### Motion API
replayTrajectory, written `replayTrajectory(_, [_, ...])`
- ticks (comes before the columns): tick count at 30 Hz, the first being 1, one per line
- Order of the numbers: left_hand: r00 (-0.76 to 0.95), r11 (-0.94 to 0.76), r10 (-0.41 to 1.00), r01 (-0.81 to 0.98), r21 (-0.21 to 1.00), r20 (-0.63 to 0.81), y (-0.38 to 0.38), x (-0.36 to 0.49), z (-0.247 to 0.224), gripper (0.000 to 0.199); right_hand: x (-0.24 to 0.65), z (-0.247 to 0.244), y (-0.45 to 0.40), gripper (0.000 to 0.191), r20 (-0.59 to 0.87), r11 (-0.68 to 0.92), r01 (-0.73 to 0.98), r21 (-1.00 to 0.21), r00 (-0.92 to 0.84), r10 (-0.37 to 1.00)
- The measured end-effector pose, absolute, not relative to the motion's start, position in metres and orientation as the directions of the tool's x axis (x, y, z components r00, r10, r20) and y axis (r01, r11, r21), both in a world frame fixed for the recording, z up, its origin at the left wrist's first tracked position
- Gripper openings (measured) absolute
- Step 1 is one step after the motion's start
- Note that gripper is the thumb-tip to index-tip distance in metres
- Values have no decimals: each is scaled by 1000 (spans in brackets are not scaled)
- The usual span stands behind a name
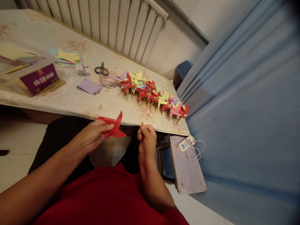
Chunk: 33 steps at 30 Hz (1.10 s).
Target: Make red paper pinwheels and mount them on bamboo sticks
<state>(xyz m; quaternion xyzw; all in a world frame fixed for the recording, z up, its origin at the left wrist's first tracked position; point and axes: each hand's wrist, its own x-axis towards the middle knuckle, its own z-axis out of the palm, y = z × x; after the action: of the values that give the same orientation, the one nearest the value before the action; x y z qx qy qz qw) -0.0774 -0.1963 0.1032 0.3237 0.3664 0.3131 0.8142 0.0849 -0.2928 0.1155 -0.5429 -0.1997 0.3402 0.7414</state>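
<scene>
My left hand (91, 136) pinches a red paper pinwheel (116, 127) between thumb and fingers, just off the table's front edge. No stick shows on that pinwheel. To its right, my right hand (147, 141) is closed around a thin wooden stick (142, 123). Only the stick's tip pokes out above the fingers; the rest is hidden. The two hands are apart. Beyond them on the table, finished pinwheels (152, 95) in red, yellow, pink, purple and blue stand on sticks in a crowded row.
On the flowered tablecloth (110, 106) lie purple paper pieces (89, 86), a glass dish (109, 82), scissors (101, 69), small boxes (81, 70), a paper stack (68, 56) and a plastic bin (14, 76) beside loose sticks (52, 87). A stool (188, 175) holds a corded device (185, 143).
</scene>
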Motion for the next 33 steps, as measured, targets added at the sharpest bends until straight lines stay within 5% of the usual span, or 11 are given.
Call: replayTrajectory(33, [542,571,754,-264,777,-370,-197,-79,106,8,86,116,-292,23,-83,150,-269,-951,693,716])
